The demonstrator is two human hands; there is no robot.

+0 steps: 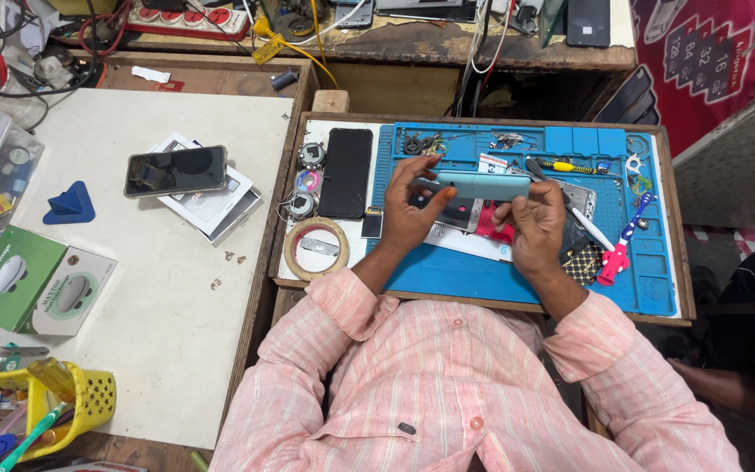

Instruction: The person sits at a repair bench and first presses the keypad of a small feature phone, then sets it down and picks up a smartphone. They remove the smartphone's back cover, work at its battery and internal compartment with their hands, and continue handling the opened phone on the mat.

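Both hands are on the light-blue phone, held edge-up over the blue mat: left hand grips the left end, right hand pinches the right. I'd keep it low over the mat and squeeze evenly, so loose parts drop on the mat, not the desk.

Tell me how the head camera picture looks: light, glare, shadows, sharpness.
Head view: even, bright light; the white table is pale but not blown out. Soft glare on the dark phone lying on papers. Faint shadows under the left hand and right hand, which hold a light-blue phone edge-on. The centre is sharp; edges bow slightly from the wide lens.
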